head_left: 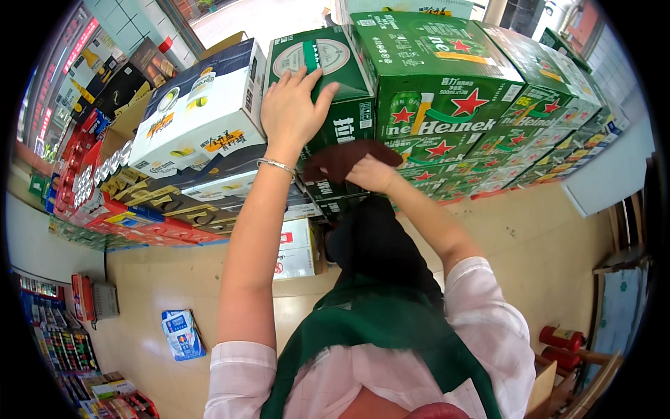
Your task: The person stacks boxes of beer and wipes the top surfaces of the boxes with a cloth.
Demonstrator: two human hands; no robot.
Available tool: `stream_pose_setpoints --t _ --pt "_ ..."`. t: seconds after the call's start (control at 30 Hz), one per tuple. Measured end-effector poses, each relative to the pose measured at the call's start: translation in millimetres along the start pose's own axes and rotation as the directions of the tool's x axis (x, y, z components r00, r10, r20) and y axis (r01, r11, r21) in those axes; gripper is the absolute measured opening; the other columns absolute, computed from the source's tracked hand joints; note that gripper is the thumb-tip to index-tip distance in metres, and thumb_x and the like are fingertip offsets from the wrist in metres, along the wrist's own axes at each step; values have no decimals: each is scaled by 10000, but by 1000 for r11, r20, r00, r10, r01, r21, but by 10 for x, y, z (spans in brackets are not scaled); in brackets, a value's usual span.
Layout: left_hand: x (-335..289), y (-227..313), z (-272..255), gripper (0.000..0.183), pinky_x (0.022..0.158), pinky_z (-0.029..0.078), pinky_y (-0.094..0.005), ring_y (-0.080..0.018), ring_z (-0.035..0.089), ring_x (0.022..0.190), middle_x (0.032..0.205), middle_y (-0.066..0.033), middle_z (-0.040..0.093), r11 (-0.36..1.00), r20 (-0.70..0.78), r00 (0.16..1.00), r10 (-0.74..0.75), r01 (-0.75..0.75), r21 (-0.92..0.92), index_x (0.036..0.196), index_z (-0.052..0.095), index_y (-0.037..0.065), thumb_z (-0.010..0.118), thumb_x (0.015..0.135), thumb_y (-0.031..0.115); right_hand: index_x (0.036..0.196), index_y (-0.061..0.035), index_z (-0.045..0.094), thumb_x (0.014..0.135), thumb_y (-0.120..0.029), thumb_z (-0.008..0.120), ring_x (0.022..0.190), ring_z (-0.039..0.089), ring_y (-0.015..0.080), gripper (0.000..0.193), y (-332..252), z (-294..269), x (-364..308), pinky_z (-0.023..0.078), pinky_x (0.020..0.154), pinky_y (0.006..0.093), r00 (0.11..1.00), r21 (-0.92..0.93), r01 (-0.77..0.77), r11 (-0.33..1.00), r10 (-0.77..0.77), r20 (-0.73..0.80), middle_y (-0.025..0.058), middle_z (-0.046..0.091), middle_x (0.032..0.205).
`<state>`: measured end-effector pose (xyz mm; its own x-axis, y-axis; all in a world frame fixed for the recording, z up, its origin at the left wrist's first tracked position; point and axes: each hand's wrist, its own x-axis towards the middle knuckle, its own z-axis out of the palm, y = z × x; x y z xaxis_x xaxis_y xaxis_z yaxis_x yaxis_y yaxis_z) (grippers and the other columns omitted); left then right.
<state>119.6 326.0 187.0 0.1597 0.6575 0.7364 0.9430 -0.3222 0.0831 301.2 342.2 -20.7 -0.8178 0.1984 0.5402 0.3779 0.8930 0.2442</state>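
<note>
My left hand (296,108) lies with fingers spread on top of a dark green carton (349,63) that has a pale oval label. In my right hand (372,173) is a dark brown cloth (342,159), bunched and slightly blurred, against the front of the same carton stack. The cloth covers part of the carton's front, and some of my right fingers are hidden behind it. Left of the green carton sits a white and dark blue beer carton (202,108). To its right is a larger green beer carton (443,77) with red stars.
More green cartons (548,91) are stacked toward the right. Rows of cans (112,167) stand at the left. Below the stack, a white box (296,251) rests on the floor near my legs. A blue and white package (183,335) lies on the floor. Red fire extinguishers (562,339) are at lower right.
</note>
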Motion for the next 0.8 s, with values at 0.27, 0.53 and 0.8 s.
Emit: stream_pose_setpoints --t 0.27,0.53,0.8 --pt "-259 10 94 203 878 402 -359 -218 598 950 1034 -26 670 994 -309 947 90 -102 -25 1022 688 131 615 846 201 1245 -272 589 800 -243 575 971 543 136 447 343 -1446 574 350 925 425 967 -414 -137 900 31 -253 -72 617 1011" --pt "-426 15 174 341 925 354 -396 -231 545 1048 1144 -4 614 994 -354 931 94 -106 -15 1121 633 141 668 791 220 1045 -271 700 709 -264 673 998 546 298 337 352 -967 54 306 981 565 806 -255 -451 855 267 -528 13 610 1070" --pt "-424 11 199 376 908 363 -403 -251 533 1031 1107 -49 597 996 -375 924 75 -91 -25 1120 606 122 668 785 280 1082 -124 659 701 -45 652 1071 553 329 388 242 -1521 719 349 966 542 758 70 -262 963 250 -602 71 618 1123"
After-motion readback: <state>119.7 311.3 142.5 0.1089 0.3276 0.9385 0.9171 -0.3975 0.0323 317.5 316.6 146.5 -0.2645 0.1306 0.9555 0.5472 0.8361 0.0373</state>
